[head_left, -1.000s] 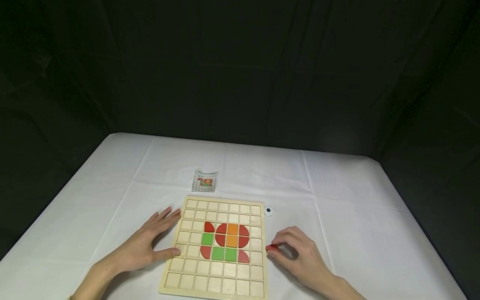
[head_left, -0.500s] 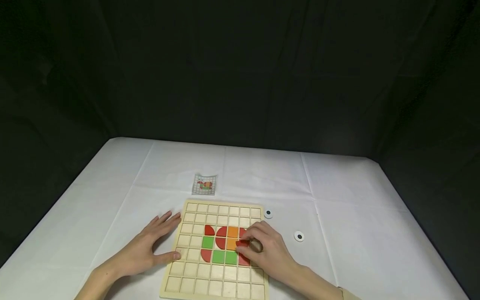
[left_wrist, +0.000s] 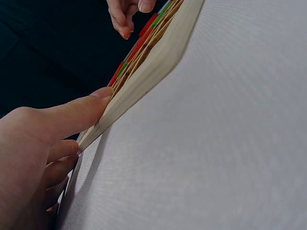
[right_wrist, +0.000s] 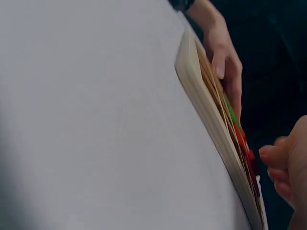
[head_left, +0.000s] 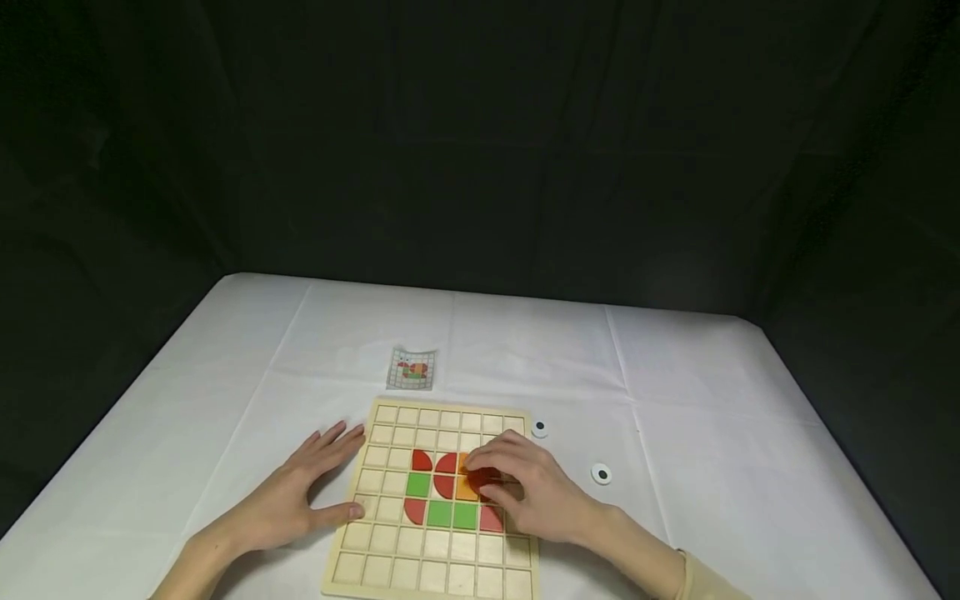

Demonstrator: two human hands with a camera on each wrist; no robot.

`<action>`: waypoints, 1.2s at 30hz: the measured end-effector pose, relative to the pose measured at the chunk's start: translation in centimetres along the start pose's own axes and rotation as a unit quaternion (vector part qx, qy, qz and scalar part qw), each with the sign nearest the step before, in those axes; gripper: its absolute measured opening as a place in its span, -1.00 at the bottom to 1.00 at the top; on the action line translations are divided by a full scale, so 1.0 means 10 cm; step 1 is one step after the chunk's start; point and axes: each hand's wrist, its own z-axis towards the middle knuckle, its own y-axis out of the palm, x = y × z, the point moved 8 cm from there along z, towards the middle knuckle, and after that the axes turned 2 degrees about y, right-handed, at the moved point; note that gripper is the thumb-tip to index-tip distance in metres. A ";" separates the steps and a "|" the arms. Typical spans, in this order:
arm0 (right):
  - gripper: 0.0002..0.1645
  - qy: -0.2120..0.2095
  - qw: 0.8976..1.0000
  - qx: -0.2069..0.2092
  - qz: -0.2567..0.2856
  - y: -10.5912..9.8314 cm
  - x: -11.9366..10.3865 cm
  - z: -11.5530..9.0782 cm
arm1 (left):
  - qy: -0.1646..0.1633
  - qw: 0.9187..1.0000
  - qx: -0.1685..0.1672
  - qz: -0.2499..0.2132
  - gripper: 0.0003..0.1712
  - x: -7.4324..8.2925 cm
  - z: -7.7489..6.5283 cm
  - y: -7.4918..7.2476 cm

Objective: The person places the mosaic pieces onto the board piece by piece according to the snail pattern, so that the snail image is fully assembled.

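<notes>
A pale wooden grid board [head_left: 352,546] lies on the white cloth, bearing red, green [head_left: 417,484] and orange [head_left: 467,488] flat tiles. My left hand [head_left: 296,492] lies at the board's left side with fingers spread straight; its thumb [left_wrist: 91,105] rests on the rim. Over the tiles right of centre is my right hand [head_left: 532,483], with bent fingers and thumb apart. A dark red tile [head_left: 483,478] shows between them, partly hidden. In the right wrist view, a red tile [right_wrist: 252,155] sticks up above the board, a small gap from the fingertips.
A small picture card [head_left: 412,369] showing a similar coloured pattern lies beyond the board. Two white discs with black dots lie to the right: one disc [head_left: 539,428] by the board's corner, another disc [head_left: 601,473] farther out. Dark curtains [head_left: 480,167] hang behind the table.
My right hand has carried a red tile from beside the board leftward onto the coloured tiles, and its fingers have parted. The farther disc has come into view. The left hand stays put.
</notes>
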 end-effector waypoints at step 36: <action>-0.81 0.034 0.994 -0.106 -0.019 0.26 0.00 0.44 | -0.004 1.000 -0.003 0.005 0.04 0.01 0.03 0.03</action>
